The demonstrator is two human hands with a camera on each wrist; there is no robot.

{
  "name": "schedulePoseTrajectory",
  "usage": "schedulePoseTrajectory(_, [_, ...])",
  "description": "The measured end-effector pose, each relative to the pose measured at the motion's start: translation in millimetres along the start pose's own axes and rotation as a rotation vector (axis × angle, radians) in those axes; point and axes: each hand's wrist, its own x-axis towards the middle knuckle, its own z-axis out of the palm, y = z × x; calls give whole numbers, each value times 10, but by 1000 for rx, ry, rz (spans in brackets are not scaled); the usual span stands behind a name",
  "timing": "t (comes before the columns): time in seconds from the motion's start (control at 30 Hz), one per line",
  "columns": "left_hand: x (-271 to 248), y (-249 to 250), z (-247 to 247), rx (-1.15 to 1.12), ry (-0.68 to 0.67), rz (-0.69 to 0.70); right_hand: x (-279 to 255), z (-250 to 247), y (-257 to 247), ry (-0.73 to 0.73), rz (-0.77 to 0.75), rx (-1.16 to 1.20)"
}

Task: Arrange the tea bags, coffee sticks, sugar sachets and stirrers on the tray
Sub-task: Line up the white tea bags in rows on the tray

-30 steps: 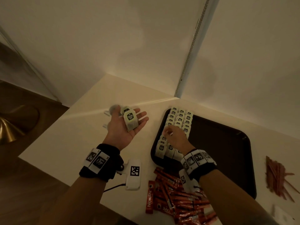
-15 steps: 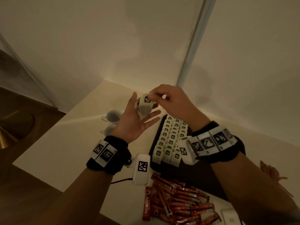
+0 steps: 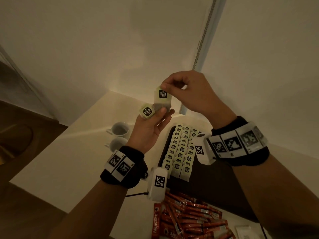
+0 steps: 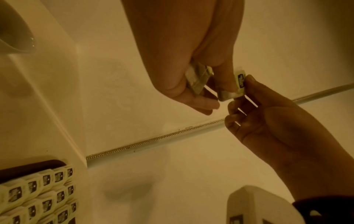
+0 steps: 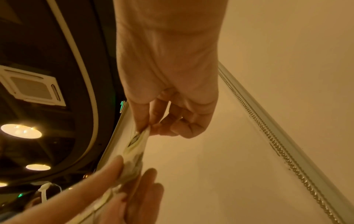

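R hand [image 3: 189,94] grip is pinching top tea bag [image 3: 163,99] by its upper edge; L hand [image 3: 151,123] is cradling second bag [image 3: 146,111] just below. Tray [image 3: 215,187] rows sitting under both grips. Advice: be lifting clear w/o snagging the string, then be lowering onto next free slot.

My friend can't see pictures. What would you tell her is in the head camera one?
A right hand pinches the top of a pale green paper tea bag above an upturned left hand holding another. Below, rows of tea bags fill the left side of a dark tray, near orange coffee sticks.
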Motion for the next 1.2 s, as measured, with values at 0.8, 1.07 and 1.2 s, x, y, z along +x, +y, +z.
schedulePoseTrajectory(0.8, [-141, 32, -740, -83, 365, -190, -806, 365, 834, -353, 340, -155])
schedulePoseTrajectory(1.07, [-200, 81, -934, -59, 382, -185, -1531, 904, 1474, -781, 621, -193])
schedulePoseTrajectory(1.2, [-212, 62, -934, -35, 374, -191, -1638, 1036, 1676, -686, 657, -232])
